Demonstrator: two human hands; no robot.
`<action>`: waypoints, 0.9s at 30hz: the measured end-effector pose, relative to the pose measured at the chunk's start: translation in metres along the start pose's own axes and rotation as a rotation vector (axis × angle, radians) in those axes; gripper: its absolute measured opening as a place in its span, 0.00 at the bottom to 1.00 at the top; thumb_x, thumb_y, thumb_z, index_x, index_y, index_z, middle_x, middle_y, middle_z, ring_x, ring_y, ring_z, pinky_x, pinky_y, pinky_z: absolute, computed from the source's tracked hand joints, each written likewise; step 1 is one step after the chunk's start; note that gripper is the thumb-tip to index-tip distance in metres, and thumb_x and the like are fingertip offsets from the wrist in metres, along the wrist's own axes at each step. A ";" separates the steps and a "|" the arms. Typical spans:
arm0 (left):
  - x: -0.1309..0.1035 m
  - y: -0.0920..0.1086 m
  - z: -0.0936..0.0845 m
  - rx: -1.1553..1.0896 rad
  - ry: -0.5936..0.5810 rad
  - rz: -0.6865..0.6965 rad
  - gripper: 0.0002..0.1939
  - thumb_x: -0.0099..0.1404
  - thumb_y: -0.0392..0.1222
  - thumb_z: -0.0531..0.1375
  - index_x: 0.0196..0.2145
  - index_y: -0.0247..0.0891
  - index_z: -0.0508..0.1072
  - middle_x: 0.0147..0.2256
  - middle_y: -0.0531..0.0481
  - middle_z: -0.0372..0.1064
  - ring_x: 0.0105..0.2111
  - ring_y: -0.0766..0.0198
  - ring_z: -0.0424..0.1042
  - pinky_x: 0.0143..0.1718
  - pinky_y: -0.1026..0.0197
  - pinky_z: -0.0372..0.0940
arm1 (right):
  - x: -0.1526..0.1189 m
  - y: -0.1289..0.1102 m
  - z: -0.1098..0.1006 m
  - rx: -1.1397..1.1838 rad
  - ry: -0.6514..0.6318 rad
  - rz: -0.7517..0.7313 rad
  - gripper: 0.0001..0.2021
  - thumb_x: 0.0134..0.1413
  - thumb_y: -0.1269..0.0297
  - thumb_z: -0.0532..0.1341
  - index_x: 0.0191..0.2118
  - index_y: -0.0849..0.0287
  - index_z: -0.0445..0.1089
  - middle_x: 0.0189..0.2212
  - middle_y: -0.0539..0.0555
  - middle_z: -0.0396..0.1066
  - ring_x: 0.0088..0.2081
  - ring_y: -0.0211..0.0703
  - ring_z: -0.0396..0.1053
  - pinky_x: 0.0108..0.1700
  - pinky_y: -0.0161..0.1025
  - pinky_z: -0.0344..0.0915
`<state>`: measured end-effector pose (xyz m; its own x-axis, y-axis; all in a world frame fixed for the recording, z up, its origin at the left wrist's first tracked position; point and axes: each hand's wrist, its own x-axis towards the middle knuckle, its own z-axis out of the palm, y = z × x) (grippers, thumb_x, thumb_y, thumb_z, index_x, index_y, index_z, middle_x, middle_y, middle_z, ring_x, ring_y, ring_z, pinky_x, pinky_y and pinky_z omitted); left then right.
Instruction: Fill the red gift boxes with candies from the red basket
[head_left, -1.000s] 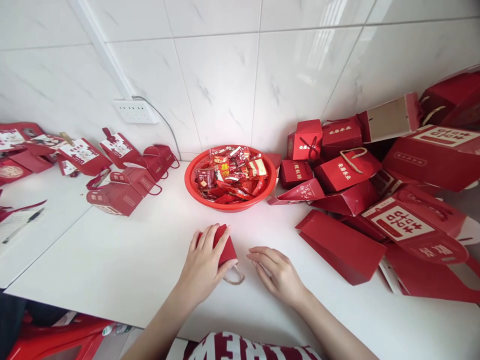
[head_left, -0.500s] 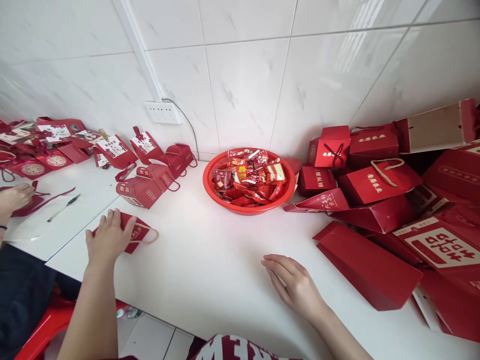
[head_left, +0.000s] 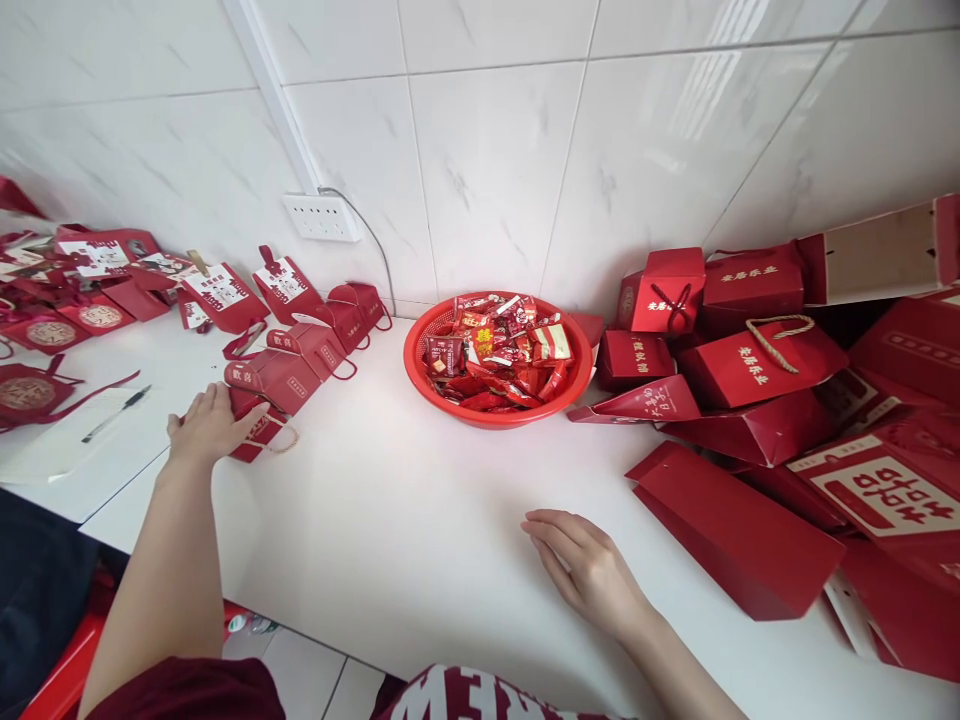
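My left hand (head_left: 204, 428) is on a small red gift box (head_left: 253, 440) with a twisted cord handle. Its thumb is on the right side and its fingers reach over the far left, hiding much of the box. This box stands against the near end of a row of red gift boxes (head_left: 289, 370) with ribbon handles. My right hand (head_left: 589, 562) rests on the white table (head_left: 420, 520), fingers loosely stretched and nothing held. Ahead of it sits a red plastic basket (head_left: 487, 416) full of red-wrapped sweets (head_left: 491, 350).
Red gift boxes (head_left: 757, 360) of several sizes are heaped on the right. More boxes with white tags (head_left: 225, 287) stand at the far left, near a pen (head_left: 116, 412) on paper. A tiled wall with a socket strip (head_left: 322, 217) closes the back.
My left hand has moved the corded gift box away from me, up to the row. The other person's hand at the left has gone from view. My right hand stays put.
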<state>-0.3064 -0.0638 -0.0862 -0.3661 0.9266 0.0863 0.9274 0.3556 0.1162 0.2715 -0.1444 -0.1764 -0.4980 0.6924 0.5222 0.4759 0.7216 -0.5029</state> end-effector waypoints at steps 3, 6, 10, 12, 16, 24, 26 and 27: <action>0.001 0.003 -0.004 0.076 -0.066 -0.061 0.54 0.63 0.69 0.51 0.67 0.20 0.41 0.67 0.23 0.40 0.66 0.34 0.43 0.58 0.25 0.39 | -0.001 0.002 0.002 0.003 -0.015 0.006 0.15 0.64 0.75 0.55 0.53 0.56 0.68 0.46 0.57 0.74 0.43 0.46 0.74 0.42 0.46 0.73; 0.001 0.007 -0.006 0.080 -0.077 -0.064 0.53 0.64 0.70 0.47 0.67 0.20 0.41 0.67 0.23 0.41 0.66 0.34 0.44 0.58 0.26 0.40 | -0.002 0.004 0.004 0.004 -0.029 0.013 0.15 0.64 0.75 0.55 0.53 0.56 0.68 0.47 0.57 0.74 0.44 0.46 0.74 0.42 0.46 0.73; 0.003 0.014 -0.008 0.063 -0.091 -0.098 0.51 0.65 0.71 0.42 0.66 0.19 0.45 0.66 0.22 0.44 0.65 0.33 0.46 0.57 0.26 0.41 | -0.002 0.003 0.005 0.005 -0.057 0.025 0.15 0.64 0.75 0.55 0.53 0.55 0.68 0.47 0.56 0.74 0.44 0.46 0.74 0.43 0.46 0.72; 0.005 0.018 -0.010 0.068 -0.109 -0.133 0.53 0.64 0.72 0.41 0.65 0.17 0.47 0.65 0.19 0.44 0.64 0.31 0.48 0.57 0.26 0.41 | -0.001 0.002 0.005 0.008 -0.067 0.026 0.15 0.64 0.75 0.54 0.53 0.55 0.68 0.46 0.56 0.74 0.44 0.46 0.74 0.43 0.46 0.72; 0.014 0.024 -0.016 0.114 -0.133 -0.205 0.58 0.60 0.76 0.43 0.64 0.14 0.49 0.62 0.14 0.47 0.61 0.26 0.52 0.55 0.29 0.47 | 0.002 0.001 0.004 0.011 -0.074 0.017 0.14 0.65 0.75 0.54 0.52 0.56 0.68 0.45 0.56 0.75 0.44 0.46 0.74 0.43 0.45 0.72; 0.036 0.012 -0.015 0.187 -0.128 -0.297 0.61 0.54 0.78 0.45 0.66 0.20 0.43 0.62 0.17 0.51 0.60 0.27 0.55 0.51 0.30 0.54 | 0.007 0.005 0.004 0.011 -0.069 0.022 0.12 0.65 0.74 0.53 0.49 0.57 0.68 0.43 0.57 0.75 0.41 0.45 0.74 0.42 0.43 0.72; 0.037 0.009 -0.009 0.194 -0.096 -0.286 0.58 0.56 0.76 0.46 0.66 0.21 0.45 0.62 0.19 0.51 0.61 0.31 0.55 0.54 0.31 0.53 | 0.008 0.006 0.004 0.015 -0.074 0.024 0.12 0.65 0.74 0.53 0.49 0.57 0.68 0.43 0.56 0.75 0.41 0.44 0.74 0.42 0.43 0.72; 0.038 0.008 -0.006 0.199 -0.083 -0.266 0.55 0.58 0.74 0.46 0.65 0.21 0.47 0.63 0.21 0.52 0.62 0.33 0.55 0.55 0.32 0.53 | 0.008 0.006 0.004 0.015 -0.076 0.026 0.12 0.65 0.73 0.53 0.49 0.57 0.69 0.42 0.56 0.75 0.41 0.44 0.74 0.42 0.43 0.72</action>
<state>-0.3133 -0.0270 -0.0758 -0.5969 0.8023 -0.0024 0.8004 0.5952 -0.0718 0.2675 -0.1345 -0.1778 -0.5391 0.7085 0.4553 0.4789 0.7026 -0.5264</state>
